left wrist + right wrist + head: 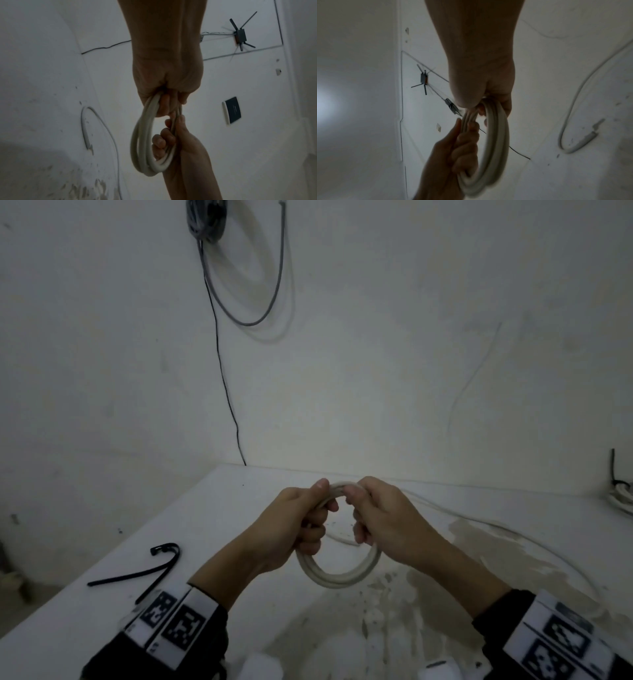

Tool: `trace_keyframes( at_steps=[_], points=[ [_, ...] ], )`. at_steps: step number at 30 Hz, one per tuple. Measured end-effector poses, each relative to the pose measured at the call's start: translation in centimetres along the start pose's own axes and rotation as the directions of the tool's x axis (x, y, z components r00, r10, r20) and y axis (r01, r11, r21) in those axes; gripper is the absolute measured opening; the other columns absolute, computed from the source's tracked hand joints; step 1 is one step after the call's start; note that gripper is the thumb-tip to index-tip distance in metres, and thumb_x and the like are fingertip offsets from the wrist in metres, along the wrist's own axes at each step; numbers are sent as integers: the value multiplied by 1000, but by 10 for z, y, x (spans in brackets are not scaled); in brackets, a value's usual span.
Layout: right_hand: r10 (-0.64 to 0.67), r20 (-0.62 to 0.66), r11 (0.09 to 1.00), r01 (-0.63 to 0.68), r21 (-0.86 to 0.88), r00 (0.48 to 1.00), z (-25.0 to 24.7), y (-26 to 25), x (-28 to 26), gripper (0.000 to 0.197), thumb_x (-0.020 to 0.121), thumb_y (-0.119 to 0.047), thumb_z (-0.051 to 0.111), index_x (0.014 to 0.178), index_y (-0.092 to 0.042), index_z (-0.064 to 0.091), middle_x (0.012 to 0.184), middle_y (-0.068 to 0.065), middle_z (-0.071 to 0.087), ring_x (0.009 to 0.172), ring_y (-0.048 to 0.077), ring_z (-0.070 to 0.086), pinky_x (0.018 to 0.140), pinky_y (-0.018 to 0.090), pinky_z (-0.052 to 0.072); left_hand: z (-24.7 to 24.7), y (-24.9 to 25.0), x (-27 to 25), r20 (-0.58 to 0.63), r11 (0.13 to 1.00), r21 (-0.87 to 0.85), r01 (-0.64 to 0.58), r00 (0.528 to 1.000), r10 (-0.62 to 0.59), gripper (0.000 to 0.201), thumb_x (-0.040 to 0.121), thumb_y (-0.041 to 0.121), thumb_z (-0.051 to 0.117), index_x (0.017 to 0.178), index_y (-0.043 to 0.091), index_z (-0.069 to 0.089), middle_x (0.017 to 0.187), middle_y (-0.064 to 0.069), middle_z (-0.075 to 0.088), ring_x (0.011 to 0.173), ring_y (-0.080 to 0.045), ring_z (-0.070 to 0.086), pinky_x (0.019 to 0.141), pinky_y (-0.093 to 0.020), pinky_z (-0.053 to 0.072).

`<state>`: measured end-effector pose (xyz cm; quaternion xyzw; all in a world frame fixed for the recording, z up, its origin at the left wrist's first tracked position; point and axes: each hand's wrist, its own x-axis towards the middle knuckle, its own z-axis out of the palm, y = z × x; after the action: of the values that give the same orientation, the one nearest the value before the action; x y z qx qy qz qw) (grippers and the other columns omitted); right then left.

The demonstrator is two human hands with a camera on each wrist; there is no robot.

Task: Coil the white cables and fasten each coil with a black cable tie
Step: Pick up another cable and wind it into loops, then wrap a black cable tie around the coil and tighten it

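Note:
A coil of white cable [339, 580] with several turns hangs between both hands above the white table [205, 525]. My left hand [308, 522] grips the coil's left side, thumb on top. My right hand [370, 518] grips the right side, fingers curled round the strands. The left wrist view shows the left hand [164, 94] clasping the coil [142, 148] and the right hand [171, 140] below it. In the right wrist view the right hand [488, 100] wraps the coil [496, 148]. Black cable ties [137, 571] lie on the table at the left, apart from both hands.
The cable's loose tail [513, 542] runs over the table to the right, also seen as a loose tail [573, 108]. Another white bundle [621, 498] lies at the far right edge. A grey cable coil [209, 220] and black wire [222, 371] hang on the wall behind.

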<state>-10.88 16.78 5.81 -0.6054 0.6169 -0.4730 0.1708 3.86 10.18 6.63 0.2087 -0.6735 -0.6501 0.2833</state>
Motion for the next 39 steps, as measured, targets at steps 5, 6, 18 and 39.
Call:
trace_keyframes(
  at_steps=[5, 6, 18, 39],
  points=[
    [35, 403, 987, -94, 127, 915, 9, -13, 5, 28, 97, -22, 47, 98, -4, 68, 75, 10, 71, 73, 21, 68, 74, 33, 57, -37, -5, -28, 10, 991, 101, 90, 996, -92, 35, 93, 35, 44, 76, 6, 55, 53, 3, 22, 40, -7, 17, 38, -17, 20],
    [63, 488, 985, -132, 108, 870, 13, -16, 7, 28, 97, -22, 48, 97, -4, 69, 81, 13, 72, 78, 23, 70, 79, 35, 57, -45, -8, -36, 25, 986, 118, 117, 992, -120, 36, 89, 38, 46, 78, 6, 56, 54, 3, 22, 40, -8, 17, 38, -17, 20],
    [3, 630, 975, 138, -176, 776, 165, -37, 83, 24, 90, -7, 54, 105, -19, 68, 91, 0, 69, 82, 13, 69, 67, 23, 55, -157, -19, -131, 8, 938, -2, 348, 938, -348, 44, 89, 43, 47, 81, 3, 64, 52, 4, 21, 37, -4, 18, 34, -12, 21],
    [-151, 647, 939, 313, -142, 748, 150, -30, 99, 8, 86, -9, 64, 92, -4, 68, 91, -2, 65, 66, 12, 67, 53, 21, 51, -163, -30, -101, 39, 936, -158, 314, 949, -312, 43, 89, 42, 48, 84, 2, 61, 49, 9, 20, 34, 1, 18, 32, -9, 21]
  ],
)
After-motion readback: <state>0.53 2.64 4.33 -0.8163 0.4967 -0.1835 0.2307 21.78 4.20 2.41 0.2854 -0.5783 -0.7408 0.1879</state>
